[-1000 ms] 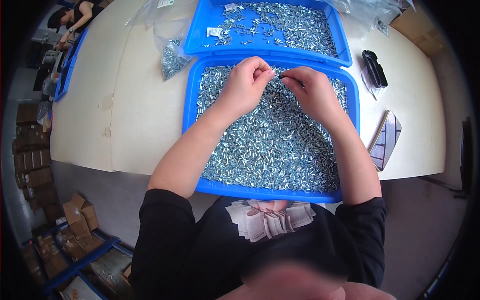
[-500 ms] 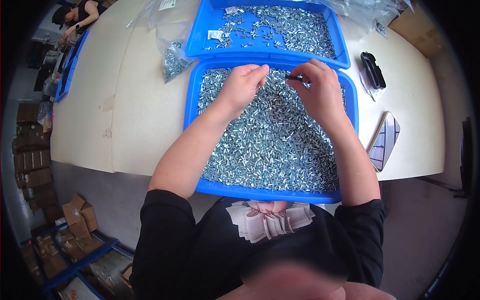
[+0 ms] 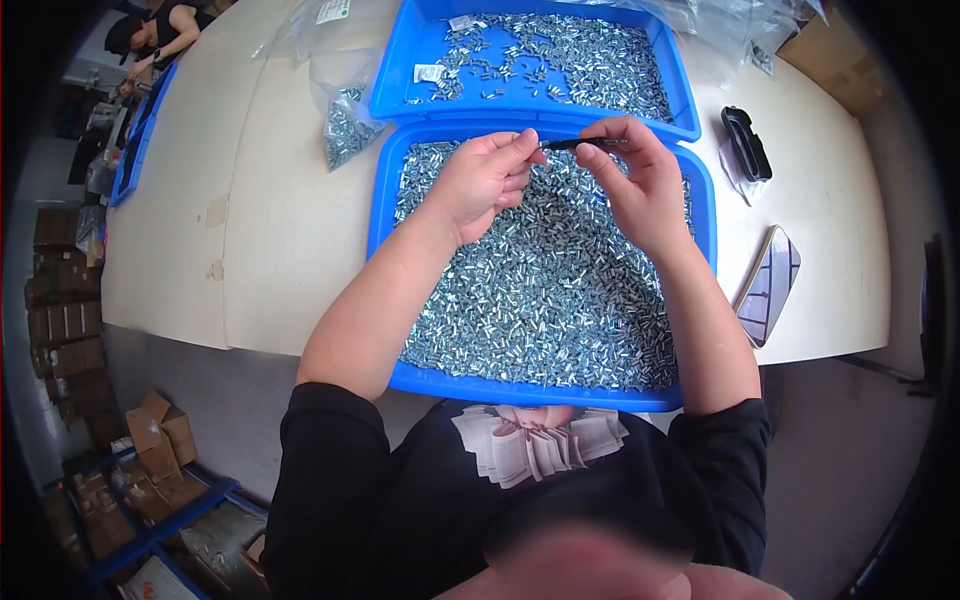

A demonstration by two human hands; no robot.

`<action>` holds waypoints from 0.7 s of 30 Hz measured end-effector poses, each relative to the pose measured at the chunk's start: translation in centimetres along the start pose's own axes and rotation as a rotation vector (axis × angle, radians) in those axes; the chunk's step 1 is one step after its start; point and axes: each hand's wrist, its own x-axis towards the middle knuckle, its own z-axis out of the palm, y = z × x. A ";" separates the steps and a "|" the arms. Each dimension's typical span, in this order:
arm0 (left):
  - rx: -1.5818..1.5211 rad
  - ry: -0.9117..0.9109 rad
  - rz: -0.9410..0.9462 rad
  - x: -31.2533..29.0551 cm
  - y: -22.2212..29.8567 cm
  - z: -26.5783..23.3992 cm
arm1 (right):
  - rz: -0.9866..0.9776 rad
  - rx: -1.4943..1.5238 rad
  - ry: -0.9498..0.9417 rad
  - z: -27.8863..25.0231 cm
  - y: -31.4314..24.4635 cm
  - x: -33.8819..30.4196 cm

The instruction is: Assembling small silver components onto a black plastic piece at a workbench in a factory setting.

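Note:
Over the near blue tray, which is full of small silvery metal cylinders, both my hands are raised. Between its thumb and fingers my right hand grips a slim black pen-like tool, held level and pointing left. The tool's tip reaches the fingertips of my left hand. That hand is closed in a pinch, its other fingers curled in. Whatever sits between its thumb and forefinger is too small and too covered to make out.
A second blue tray, part-filled with similar pieces, adjoins the far side. Left of it lies a clear bag of pieces. A black case and a phone rest at right. Another person works at far left.
My right hand has turned, bringing the black tool level and its tip to my left fingertips. My left hand has rotated slightly, showing more of its curled fingers.

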 end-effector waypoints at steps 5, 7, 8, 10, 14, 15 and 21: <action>0.063 0.064 0.118 0.0 0.1 0.3 | 0.066 -0.124 -0.018 -0.8 -0.7 0.2; 0.146 0.136 0.176 0.0 0.2 0.4 | 0.421 -0.225 -0.196 -1.5 -0.9 0.7; 0.194 0.133 0.228 0.0 0.1 0.2 | 0.422 -0.226 -0.195 -1.5 -0.8 0.8; 0.240 0.131 0.281 0.1 0.0 -0.1 | 0.534 -0.088 -0.233 -1.3 -0.4 0.8; 0.283 0.169 0.380 0.2 -0.1 -0.1 | 0.375 0.133 -0.012 0.8 -0.5 0.2; 0.299 0.180 0.409 0.2 -0.1 0.0 | 0.334 0.120 -0.019 0.6 -0.2 0.1; 0.414 0.214 0.468 0.1 -0.2 0.2 | 0.508 -0.071 -0.234 -0.6 -0.4 0.6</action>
